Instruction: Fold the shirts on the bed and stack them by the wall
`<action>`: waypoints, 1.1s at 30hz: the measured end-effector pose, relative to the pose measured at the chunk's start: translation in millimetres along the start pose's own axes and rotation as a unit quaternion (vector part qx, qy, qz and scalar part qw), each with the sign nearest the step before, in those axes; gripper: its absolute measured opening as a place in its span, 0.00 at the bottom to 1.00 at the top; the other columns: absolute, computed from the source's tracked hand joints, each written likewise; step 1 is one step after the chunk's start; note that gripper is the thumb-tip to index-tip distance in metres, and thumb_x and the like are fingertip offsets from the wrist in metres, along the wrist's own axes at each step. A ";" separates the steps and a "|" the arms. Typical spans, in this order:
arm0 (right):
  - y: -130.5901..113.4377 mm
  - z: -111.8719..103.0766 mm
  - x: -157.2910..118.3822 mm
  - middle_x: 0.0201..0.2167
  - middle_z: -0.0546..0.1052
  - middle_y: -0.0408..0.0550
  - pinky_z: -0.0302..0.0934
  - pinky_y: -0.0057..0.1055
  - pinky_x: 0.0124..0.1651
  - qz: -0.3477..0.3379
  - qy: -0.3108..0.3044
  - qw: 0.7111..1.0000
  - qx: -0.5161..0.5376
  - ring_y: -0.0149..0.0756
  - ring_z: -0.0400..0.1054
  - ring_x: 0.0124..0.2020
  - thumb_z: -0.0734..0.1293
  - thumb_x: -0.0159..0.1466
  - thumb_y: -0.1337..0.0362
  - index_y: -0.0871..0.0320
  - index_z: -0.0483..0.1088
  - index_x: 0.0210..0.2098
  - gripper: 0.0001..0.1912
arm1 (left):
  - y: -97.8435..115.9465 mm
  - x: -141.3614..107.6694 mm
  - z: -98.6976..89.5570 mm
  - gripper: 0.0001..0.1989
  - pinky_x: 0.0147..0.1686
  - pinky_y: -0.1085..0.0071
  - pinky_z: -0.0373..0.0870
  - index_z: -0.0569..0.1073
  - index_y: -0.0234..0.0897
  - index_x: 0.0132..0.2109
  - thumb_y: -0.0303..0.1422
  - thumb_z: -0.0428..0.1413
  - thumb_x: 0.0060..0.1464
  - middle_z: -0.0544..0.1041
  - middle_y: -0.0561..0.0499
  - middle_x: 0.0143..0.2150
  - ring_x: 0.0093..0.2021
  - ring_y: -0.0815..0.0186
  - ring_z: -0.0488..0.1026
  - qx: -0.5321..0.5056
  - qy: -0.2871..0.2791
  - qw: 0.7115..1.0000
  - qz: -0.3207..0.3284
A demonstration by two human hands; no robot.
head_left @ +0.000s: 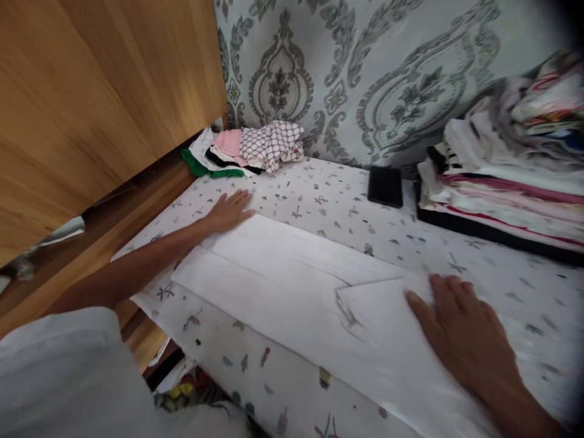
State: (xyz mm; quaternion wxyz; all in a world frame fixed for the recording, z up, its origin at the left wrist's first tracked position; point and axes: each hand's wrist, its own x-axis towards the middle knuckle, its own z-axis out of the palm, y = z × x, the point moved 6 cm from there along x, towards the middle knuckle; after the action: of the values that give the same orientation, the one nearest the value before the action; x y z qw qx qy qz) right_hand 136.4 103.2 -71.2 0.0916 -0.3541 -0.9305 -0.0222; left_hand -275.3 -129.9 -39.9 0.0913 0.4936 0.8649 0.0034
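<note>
A white garment (283, 274), folded into a long strip, lies across the patterned sheet; an angled fold with creases shows right of its middle. I cannot tell exactly what kind of garment it is. My left hand (230, 212) rests palm down at its far left end, fingers stretched out and partly on the sheet. Toward the right end my right hand (465, 331) lies flat on the white cloth, fingers extended and a little apart. Neither hand grips anything. The garment's near right part runs beneath my right forearm.
A small pile of folded clothes (262, 146) sits at the back left, by a wooden panel (104, 91). At the back right stands a tall stack of folded clothes (506, 182), with a black flat object (385, 187) beside it. Patterned wallpaper (333, 67) closes the back.
</note>
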 end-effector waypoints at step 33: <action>-84.9 -47.4 -54.4 0.71 0.57 0.60 0.45 0.53 0.72 -0.078 -0.031 0.989 0.119 0.47 0.46 0.73 0.50 0.74 0.50 0.62 0.55 0.70 0.32 | 10.7 -134.9 3.4 0.34 0.68 0.43 0.48 0.50 0.31 0.73 0.45 0.34 0.68 0.54 0.35 0.73 0.73 0.49 0.50 0.107 0.163 0.974 0.114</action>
State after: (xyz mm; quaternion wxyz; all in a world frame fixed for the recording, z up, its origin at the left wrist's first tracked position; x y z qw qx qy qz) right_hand 127.3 -1.0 -32.8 0.1024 -0.2670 -0.9538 0.0923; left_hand -198.6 -240.0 -21.4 -0.1057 0.5886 0.8015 0.0015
